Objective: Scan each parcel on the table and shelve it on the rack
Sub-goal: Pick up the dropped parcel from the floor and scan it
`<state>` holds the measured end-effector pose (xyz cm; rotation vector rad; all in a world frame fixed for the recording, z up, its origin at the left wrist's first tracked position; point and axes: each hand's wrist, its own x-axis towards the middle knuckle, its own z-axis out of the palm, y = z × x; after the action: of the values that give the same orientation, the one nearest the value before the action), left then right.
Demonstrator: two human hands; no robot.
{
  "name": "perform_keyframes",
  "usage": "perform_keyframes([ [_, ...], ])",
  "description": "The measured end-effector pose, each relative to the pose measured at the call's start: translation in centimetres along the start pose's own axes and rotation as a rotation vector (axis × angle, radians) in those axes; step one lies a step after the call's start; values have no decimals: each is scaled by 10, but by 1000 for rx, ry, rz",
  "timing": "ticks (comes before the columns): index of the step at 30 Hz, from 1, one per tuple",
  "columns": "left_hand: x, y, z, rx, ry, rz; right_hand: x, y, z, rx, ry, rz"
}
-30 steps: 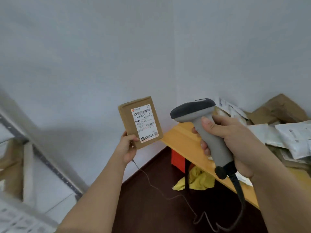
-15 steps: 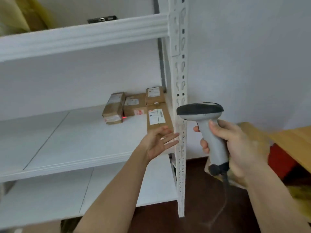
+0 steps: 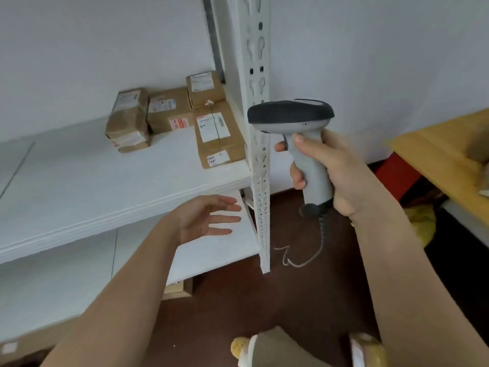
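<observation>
Left hand (image 3: 209,218) dropped below shelf edge, fingers spread, empty; right hand (image 3: 336,170) grips scanner (image 3: 299,133) beside rack post (image 3: 258,128).

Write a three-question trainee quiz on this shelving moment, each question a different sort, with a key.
1. True or false: the left hand holds a parcel.
2. Multiple choice: what does the right hand grip? A) a tape roll B) the barcode scanner C) a pen
3. Fill in: the flat parcel nearest the rack upright lies on the shelf with its label facing ____.

Key:
1. False: the hand is open, fingers spread, below the shelf edge.
2. B: fingers are wrapped round the grey handle, cable hanging down.
3. Up: the white label shows on top. Three other cardboard parcels sit behind and left of it.
</observation>
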<state>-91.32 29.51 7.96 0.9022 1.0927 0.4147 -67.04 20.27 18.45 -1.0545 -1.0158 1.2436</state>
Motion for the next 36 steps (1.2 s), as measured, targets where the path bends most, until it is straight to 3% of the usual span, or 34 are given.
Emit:
perform_keyframes([
  [4, 23, -47, 13, -23, 47, -127, -41, 23, -32, 44, 121, 76],
  [8, 51, -89, 61, 58, -8, -261, -88, 26, -85, 53, 309, 53],
  [14, 87, -121, 176, 130, -185, -325, -159, 20, -165, 44, 572, 43],
  [22, 105, -173, 337, 250, -322, -391, -278, 27, -276, 97, 769, 53],
  [29, 126, -314, 493, 184, -158, -461, -395, 80, -398, 111, 940, 215],
  [36, 142, -463, 593, 156, -120, -612, -491, 193, -468, 232, 1170, 370],
])
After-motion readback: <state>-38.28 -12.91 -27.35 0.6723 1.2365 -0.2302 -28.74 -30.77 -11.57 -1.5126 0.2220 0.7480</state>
